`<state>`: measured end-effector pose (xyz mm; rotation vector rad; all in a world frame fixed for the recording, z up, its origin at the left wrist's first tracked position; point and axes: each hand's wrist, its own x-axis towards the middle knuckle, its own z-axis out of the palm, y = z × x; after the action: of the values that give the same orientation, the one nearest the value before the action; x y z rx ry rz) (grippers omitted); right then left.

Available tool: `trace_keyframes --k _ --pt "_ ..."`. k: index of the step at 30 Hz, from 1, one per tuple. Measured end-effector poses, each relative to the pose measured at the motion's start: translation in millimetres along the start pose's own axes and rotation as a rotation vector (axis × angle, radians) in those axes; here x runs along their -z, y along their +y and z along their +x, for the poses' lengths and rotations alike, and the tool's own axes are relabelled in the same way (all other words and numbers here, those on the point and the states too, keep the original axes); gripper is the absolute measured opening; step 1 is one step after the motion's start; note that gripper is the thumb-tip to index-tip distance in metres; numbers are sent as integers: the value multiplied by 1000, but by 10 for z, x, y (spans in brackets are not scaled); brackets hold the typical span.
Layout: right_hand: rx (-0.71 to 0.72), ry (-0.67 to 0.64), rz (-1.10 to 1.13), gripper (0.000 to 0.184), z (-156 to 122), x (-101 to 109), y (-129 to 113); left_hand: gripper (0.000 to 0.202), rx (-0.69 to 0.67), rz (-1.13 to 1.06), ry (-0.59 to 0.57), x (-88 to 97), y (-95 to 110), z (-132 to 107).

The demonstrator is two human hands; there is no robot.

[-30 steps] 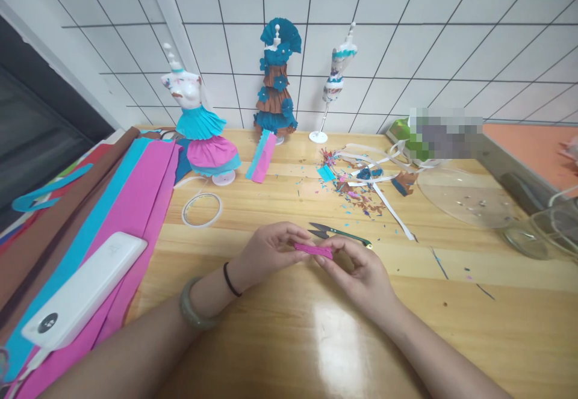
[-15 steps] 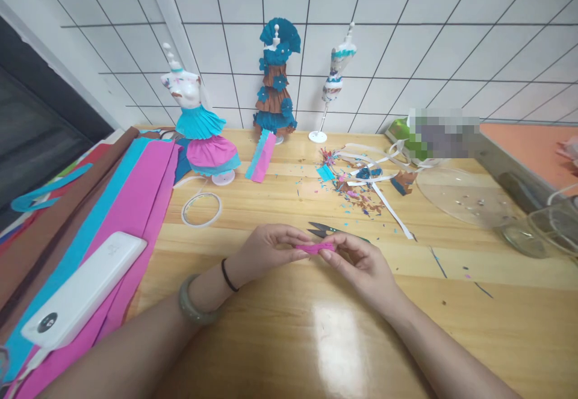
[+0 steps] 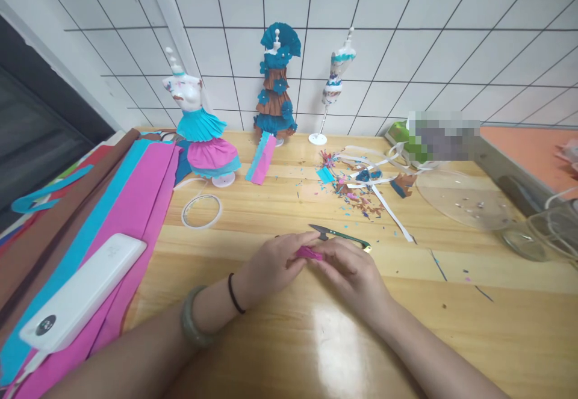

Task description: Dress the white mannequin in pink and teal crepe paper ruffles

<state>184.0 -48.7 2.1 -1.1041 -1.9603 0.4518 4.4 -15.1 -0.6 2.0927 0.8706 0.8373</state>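
A small folded piece of pink crepe paper [image 3: 309, 254] is pinched between my two hands above the wooden table. My left hand [image 3: 276, 265] grips its left end, fingers closed. From the other side my right hand [image 3: 352, 266] holds the right end between thumb and fingers. Just beyond my hands lies a pair of thread snips [image 3: 345, 236], partly hidden by the fingers. Farther back, a pink and blue paper strip [image 3: 262, 158] rests on the table near a mini mannequin [image 3: 210, 125] in a blue and pink paper skirt.
A roll of tape [image 3: 201, 212] lies at left, beside paper sheets [image 3: 130, 194] under a white power bank [image 3: 83, 293]. Paper scraps [image 3: 356, 191] litter the back middle. Two more mannequins stand by the wall: a dressed one [image 3: 276, 92] and a bare one [image 3: 334, 80]. A glass jar [image 3: 548, 233] stands right.
My hands have drawn closer together and dipped slightly, with the left turned more over the pink paper. The paper shows less between them, and more of the snips is visible.
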Motion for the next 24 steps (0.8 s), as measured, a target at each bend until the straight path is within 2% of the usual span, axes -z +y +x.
trace_keyframes --k 3,5,8,11,14,16,20,24 --pt "-38 -27 -5 10 -4 37 6 36 92 -102 -14 -3 -27 3" --pt "-58 2 -41 13 3 83 42 31 164 -232 -3 -6 -58 11" --pt "-68 85 -217 19 20 137 141 24 269 -414 28 -11 -97 28" --pt "-64 17 -412 25 16 145 250 22 333 -461 64 -7 -107 45" --pt "-62 -112 -504 26 -21 142 314 20 316 -442 93 2 -103 55" --pt "-66 -141 -546 28 -51 150 334 18 275 -413 109 9 -103 59" --pt "-145 -60 -564 33 -77 162 366 14 232 -394 118 18 -95 62" --pt "-207 67 -292 29 -48 134 335 12 238 -420 117 16 -78 58"
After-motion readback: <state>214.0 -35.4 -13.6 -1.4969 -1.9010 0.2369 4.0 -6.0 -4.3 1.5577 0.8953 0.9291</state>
